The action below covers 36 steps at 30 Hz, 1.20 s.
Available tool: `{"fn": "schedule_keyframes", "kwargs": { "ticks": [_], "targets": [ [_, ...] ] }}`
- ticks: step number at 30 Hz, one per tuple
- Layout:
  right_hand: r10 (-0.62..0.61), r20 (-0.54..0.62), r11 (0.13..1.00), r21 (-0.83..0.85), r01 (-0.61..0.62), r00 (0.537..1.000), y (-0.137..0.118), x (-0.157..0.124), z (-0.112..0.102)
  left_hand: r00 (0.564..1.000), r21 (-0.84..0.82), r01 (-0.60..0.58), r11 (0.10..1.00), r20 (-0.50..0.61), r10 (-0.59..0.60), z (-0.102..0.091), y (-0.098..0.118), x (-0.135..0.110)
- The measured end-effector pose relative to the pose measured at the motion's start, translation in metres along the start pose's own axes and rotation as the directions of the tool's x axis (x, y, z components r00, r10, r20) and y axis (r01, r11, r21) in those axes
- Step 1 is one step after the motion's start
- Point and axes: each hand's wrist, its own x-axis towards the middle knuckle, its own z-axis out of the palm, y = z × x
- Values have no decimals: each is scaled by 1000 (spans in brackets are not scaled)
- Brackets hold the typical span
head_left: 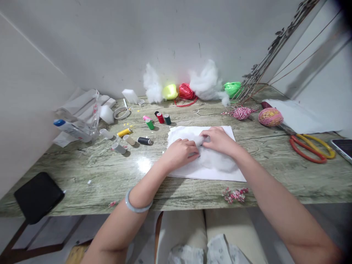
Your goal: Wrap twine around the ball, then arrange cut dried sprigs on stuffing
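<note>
A white cloth or sheet (181, 173) lies flat on the wooden table, with fluffy white stuffing (220, 160) spread over it. My left hand (181, 153) rests on the left part of the stuffing, its fingers curled and pressed into it. Just to the right and a little farther back, my right hand (216, 140) bends its thumb and fingers in a pinch on the same fluff. Both sets of fingertips are close together near the sheet's middle. How much fluff each hand grips is partly hidden.
Several thread spools (144, 140) stand and lie to the left. Along the wall are more stuffing (207, 80), red twine (187, 91) and green twine (232, 89). At right lie scissors (308, 148), a yarn ball (271, 116) and a phone (343, 148). A glue bottle (73, 131) lies far left.
</note>
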Motion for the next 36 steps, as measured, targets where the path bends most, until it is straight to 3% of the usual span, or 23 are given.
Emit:
{"fn": "schedule_keyframes", "kwargs": {
  "ticks": [3, 7, 11, 14, 17, 19, 22, 24, 26, 28, 31, 33, 36],
  "targets": [
    [29, -102, 999, -14, -31, 994, 1, 1, -2, 1000, -39, 5, 999, 11, -4, -1, -1, 1],
    [174, -216, 983, -18, -182, 961, 5, 4, -1, 1000, -65, 6, 998, 21, -4, -2, -1, 1],
    [266, -251, 953, -76, -293, 931, 8, 5, 5, 1000, -89, -10, 996, 25, 12, -3, -1, 0],
    [294, -215, 945, -83, -317, 931, 9, 5, 8, 999, -81, -42, 996, 8, 42, -2, 0, -2],
    [257, -181, 967, 51, -251, 949, 14, 6, 2, 992, -18, -14, 1000, -126, 11, -1, 1, -3],
    [198, -257, 973, 167, -158, 946, 19, 6, -6, 966, 8, 52, 999, -255, -48, -2, -1, -4],
    [202, -434, 967, 232, -108, 878, 23, 4, -21, 900, 1, 196, 981, -397, -179, -4, -4, -5],
    [225, -450, 970, 184, -157, 864, 21, 2, -27, 883, -12, 239, 971, -414, -223, -5, -6, -6],
    [213, -344, 976, 116, -183, 914, 15, -1, -28, 911, -27, 195, 980, -364, -192, -6, -6, -5],
    [162, -160, 983, 111, -145, 974, 9, -3, -23, 958, -57, 70, 996, -273, -83, -5, -4, -5],
    [69, 13, 980, 187, -70, 998, 2, -4, -14, 977, -134, -151, 979, -174, 126, -5, 1, -5],
    [60, -14, 979, 196, -56, 998, 0, -2, -13, 964, -164, -231, 959, -175, 202, -6, 4, -5],
    [125, -189, 982, 166, -94, 974, 1, -1, -23, 961, -169, -187, 968, -236, 144, -11, 6, -7]
  ]
}}
